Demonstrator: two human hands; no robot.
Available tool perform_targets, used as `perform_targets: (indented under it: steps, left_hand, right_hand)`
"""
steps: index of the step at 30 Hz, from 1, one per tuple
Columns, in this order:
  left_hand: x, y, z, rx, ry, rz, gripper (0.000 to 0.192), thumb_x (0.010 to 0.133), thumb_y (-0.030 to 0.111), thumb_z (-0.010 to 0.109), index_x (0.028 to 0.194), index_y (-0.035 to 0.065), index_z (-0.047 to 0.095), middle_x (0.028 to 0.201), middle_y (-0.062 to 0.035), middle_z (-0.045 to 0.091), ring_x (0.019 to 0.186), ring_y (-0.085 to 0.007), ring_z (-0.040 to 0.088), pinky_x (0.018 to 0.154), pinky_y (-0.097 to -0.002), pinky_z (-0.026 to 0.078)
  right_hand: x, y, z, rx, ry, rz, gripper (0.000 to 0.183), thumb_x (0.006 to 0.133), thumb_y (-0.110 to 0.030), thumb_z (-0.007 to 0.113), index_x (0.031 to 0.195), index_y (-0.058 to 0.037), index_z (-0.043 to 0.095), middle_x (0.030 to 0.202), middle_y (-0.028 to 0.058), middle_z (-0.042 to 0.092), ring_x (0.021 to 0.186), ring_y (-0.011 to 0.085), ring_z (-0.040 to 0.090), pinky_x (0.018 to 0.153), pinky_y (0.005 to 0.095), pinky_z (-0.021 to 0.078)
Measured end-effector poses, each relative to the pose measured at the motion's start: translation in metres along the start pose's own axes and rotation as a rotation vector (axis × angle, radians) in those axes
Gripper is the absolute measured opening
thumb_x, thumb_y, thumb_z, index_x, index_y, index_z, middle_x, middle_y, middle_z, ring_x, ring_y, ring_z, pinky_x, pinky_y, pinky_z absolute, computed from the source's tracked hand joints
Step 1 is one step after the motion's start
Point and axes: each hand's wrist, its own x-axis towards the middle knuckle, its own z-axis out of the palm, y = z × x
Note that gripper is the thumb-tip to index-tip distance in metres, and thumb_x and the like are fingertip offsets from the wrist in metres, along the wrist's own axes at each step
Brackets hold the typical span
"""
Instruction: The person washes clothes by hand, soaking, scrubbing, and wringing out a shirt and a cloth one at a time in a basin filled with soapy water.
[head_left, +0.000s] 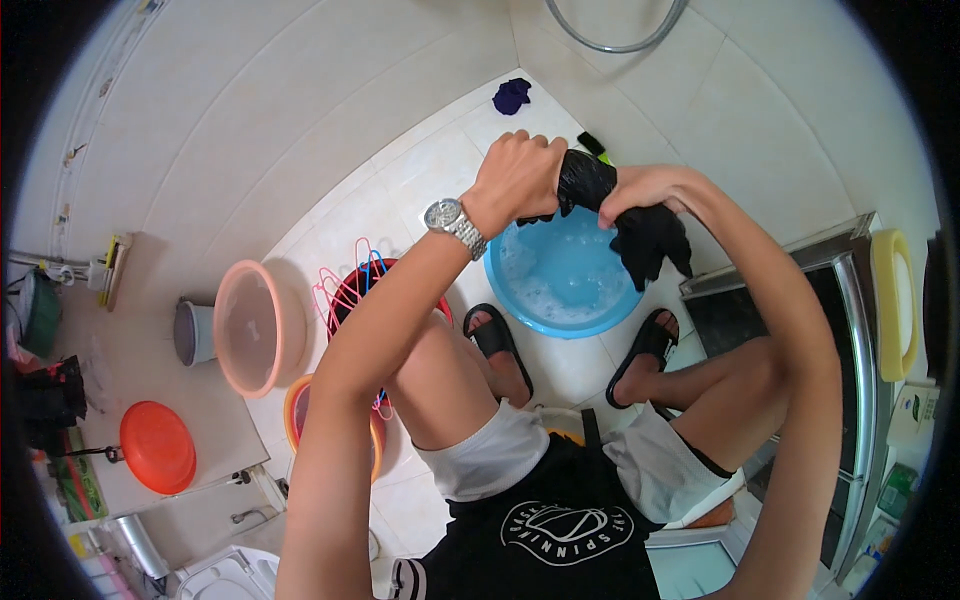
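Both my hands grip a wet, twisted black cloth over a blue plastic basin. My left hand, with a silver watch on its wrist, is closed around one end. Farther along, my right hand clasps the same cloth, thumb toward me. The loose end hangs from it over the basin's right rim. Soapy water with patches of foam lies in the basin. Folds of cloth hide part of my fingers.
A dark purple cloth and a brush lie on the tiled floor beyond. Pink hangers stick out of a red basin to my left, near a peach basin. A metal-framed cabinet stands at right.
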Motion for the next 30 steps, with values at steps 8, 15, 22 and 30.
perform_targets:
  steps: [8,15,22,30]
  left_hand:
    - [-0.009,-0.011,0.044,-0.739,-0.464,-0.409,0.044,0.066,0.034,0.079,0.066,-0.0070,0.063,0.059,-0.0105,0.058,0.057,-0.0159,0.051,0.055,-0.0337,0.045]
    - [-0.023,-0.009,0.056,-1.704,-0.459,-0.579,0.018,0.087,0.016,0.061,0.087,-0.0008,0.069,0.082,-0.0039,0.069,0.069,-0.0111,0.066,0.064,-0.0268,0.055]
    - [-0.022,0.015,0.037,-2.134,-0.561,-0.627,0.019,0.094,0.022,0.054,0.098,0.0075,0.066,0.094,-0.0001,0.070,0.080,-0.0082,0.067,0.073,-0.0254,0.058]
    - [-0.028,0.000,0.040,-1.964,-0.673,-0.508,0.020,0.091,0.025,0.056,0.096,0.0082,0.066,0.087,0.0025,0.068,0.074,-0.0048,0.064,0.068,-0.0233,0.055]
  right_hand:
    - [0.021,-0.015,0.029,-1.057,0.600,-0.116,0.029,0.074,-0.022,0.072,0.097,-0.0033,0.069,0.092,0.0225,0.069,0.088,0.0357,0.069,0.076,0.0446,0.0552]
    - [0.012,-0.036,0.017,-1.389,0.744,-0.459,0.022,0.078,-0.013,0.063,0.100,-0.0100,0.061,0.076,0.0148,0.068,0.072,0.0338,0.068,0.060,0.0433,0.0520]
    - [0.006,-0.024,-0.006,-1.476,0.801,-0.836,0.031,0.065,-0.009,0.071,0.092,-0.0097,0.057,0.068,0.0084,0.062,0.065,0.0299,0.065,0.057,0.0404,0.0487]
    - [-0.014,-0.022,0.018,-1.481,0.798,-0.757,0.075,0.065,-0.002,0.069,0.135,-0.0246,0.052,0.070,0.0082,0.062,0.062,0.0283,0.062,0.054,0.0372,0.0476]
